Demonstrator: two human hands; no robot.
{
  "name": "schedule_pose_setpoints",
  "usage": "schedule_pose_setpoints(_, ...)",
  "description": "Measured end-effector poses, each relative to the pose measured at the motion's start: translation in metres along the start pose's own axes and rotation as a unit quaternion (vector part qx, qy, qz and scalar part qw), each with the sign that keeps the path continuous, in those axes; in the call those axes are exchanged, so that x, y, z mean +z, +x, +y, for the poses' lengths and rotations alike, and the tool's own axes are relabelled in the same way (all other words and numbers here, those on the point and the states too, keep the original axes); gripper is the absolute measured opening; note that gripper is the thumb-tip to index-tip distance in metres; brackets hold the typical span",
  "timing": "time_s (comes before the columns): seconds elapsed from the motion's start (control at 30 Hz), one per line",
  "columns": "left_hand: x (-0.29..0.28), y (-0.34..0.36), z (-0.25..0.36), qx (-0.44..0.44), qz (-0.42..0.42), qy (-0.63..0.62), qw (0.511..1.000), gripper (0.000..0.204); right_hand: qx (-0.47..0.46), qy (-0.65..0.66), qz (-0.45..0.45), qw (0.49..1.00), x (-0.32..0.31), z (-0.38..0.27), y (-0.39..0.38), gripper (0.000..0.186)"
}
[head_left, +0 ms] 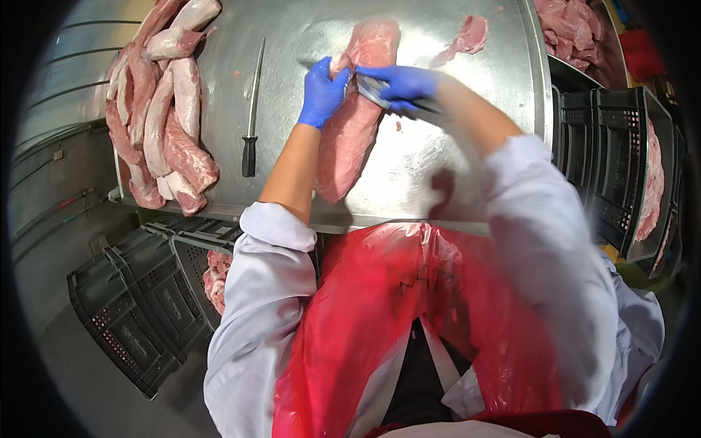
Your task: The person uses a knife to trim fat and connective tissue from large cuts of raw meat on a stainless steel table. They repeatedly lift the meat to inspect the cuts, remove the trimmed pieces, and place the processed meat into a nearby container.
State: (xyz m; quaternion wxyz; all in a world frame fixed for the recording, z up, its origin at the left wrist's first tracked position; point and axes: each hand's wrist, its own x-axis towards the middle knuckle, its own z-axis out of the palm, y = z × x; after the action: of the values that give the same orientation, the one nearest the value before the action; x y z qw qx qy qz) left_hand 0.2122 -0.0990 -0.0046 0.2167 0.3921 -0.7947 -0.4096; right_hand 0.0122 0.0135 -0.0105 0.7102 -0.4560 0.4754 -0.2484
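A long pink piece of pork loin [345, 150] lies lengthwise on the steel table [281, 160]. My left hand [324, 93], in a blue glove, is closed on a flap at the loin's left edge. My right hand [405, 85], also blue-gloved and smeared by motion, is closed around a knife [372, 90]. Its blade shows as a grey streak over the loin's upper half, close to my left fingers; the handle is mostly covered by the hand. Left of my left forearm lies a sharpening steel [253, 109] with a black handle.
A heap of long meat pieces [171, 109] covers the table's left end. A small meat scrap [471, 35] lies at the far right. Cut meat fills a metal bin [573, 33] beyond the right edge. Black crates [599, 146] stand right, with more black crates [146, 314] lower left.
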Motion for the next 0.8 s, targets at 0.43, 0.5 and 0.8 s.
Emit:
schedule_pose_setpoints(0.43, -0.088, 0.005, 0.049, 0.007, -0.032, -0.409, 0.912, 0.039, 0.075, -0.090, -0.053, 0.992, 0.106, -0.018, -0.056, 0.082)
schedule_pose_setpoints(0.5, -0.101, -0.001, 0.056, 0.011, -0.036, -0.445, 0.895, 0.039, 0.093, -0.067, -0.031, 0.993, 0.119, -0.010, -0.059, 0.075)
schedule_pose_setpoints(0.8, -0.162, -0.030, 0.077, 0.076, -0.016, -0.515, 0.853, 0.043, 0.032, -0.183, -0.025, 0.982, 0.171, -0.008, -0.058, 0.075)
